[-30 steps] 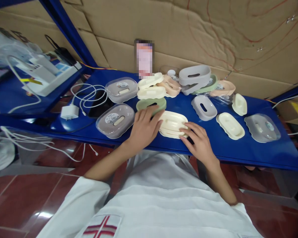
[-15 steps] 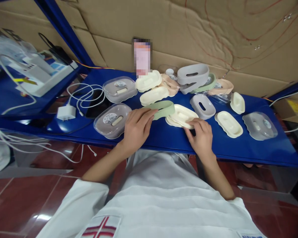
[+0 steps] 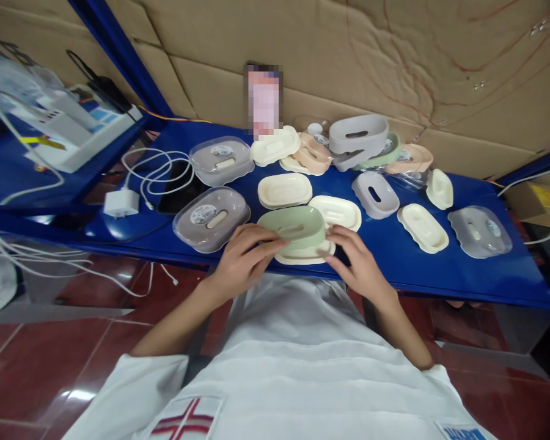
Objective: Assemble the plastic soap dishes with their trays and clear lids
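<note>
My left hand (image 3: 245,260) is closed on the left end of a pale green oval soap dish (image 3: 296,225) with a slot in its floor. The dish sits over a shallow cream tray (image 3: 305,253), whose front rim shows below it. My right hand (image 3: 360,263) pinches the right end of that tray with thumb and fingers, close to the green dish. Just behind, another cream tray (image 3: 339,211) lies on the blue table, and a further cream tray (image 3: 284,189) is to its left.
Clear-lidded grey soap boxes (image 3: 211,220) stand on the left and a lidded box (image 3: 479,232) on the right. Grey dishes (image 3: 358,131), peach dishes and cream pieces crowd the back. A phone (image 3: 263,101) leans on cardboard. A white charger (image 3: 121,201) and cable lie left.
My right hand has brought a cream tray forward and left, off the one behind. The green dish has come down over it, and both hands are now nearer the table's front edge.
</note>
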A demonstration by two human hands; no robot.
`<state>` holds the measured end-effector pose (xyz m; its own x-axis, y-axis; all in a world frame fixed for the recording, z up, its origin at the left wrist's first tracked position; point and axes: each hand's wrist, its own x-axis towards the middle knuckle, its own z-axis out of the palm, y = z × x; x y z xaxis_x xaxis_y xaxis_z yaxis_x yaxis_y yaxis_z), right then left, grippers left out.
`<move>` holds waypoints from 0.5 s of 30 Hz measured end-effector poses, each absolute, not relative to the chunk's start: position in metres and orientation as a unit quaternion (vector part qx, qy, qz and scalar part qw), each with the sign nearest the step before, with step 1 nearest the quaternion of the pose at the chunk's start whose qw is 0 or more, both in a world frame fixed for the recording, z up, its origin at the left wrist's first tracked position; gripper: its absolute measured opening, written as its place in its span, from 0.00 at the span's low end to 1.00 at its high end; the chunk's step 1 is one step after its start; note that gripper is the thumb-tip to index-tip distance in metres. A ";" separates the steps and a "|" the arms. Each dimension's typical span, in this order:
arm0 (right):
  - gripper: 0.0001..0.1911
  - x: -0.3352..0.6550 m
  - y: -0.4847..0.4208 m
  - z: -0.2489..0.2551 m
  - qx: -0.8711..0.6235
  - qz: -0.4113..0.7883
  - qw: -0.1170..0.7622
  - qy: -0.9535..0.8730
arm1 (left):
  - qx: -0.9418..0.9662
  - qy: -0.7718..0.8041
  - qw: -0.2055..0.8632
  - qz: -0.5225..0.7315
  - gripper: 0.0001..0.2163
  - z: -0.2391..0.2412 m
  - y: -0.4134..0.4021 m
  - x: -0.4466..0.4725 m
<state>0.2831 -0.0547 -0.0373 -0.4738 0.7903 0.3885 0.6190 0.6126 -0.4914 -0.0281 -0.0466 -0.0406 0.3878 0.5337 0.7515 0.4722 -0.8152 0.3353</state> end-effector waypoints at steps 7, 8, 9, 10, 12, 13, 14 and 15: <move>0.34 0.292 -0.045 -0.042 -0.486 0.197 0.292 -0.800 | 0.835 0.263 0.075 0.477 0.15 -0.049 -0.049 -0.013; 0.36 0.293 -0.046 -0.043 -0.475 0.211 0.289 -0.804 | 0.833 0.264 0.071 0.481 0.15 -0.050 -0.049 -0.011; 0.37 0.293 -0.047 -0.044 -0.464 0.227 0.289 -0.806 | 0.831 0.267 0.070 0.484 0.15 -0.051 -0.049 -0.011; 0.38 0.293 -0.048 -0.044 -0.456 0.243 0.291 -0.805 | 0.828 0.273 0.070 0.484 0.15 -0.051 -0.049 -0.010; 0.38 0.293 -0.049 -0.046 -0.453 0.264 0.295 -0.799 | 0.831 0.277 0.075 0.476 0.15 -0.054 -0.048 -0.011; 0.37 0.292 -0.049 -0.046 -0.459 0.263 0.296 -0.796 | 0.836 0.273 0.076 0.469 0.15 -0.055 -0.047 -0.012; 0.36 0.291 -0.048 -0.047 -0.466 0.253 0.295 -0.795 | 0.842 0.266 0.075 0.462 0.15 -0.056 -0.047 -0.013; 0.36 0.291 -0.047 -0.046 -0.475 0.236 0.292 -0.796 | 0.848 0.259 0.074 0.456 0.15 -0.057 -0.046 -0.014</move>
<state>0.2907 -0.0475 -0.0462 -0.3791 0.8935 0.2406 0.6179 0.4380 -0.6530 -0.0137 -0.0465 -0.0565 0.4493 0.5064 0.7360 0.3718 -0.8551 0.3614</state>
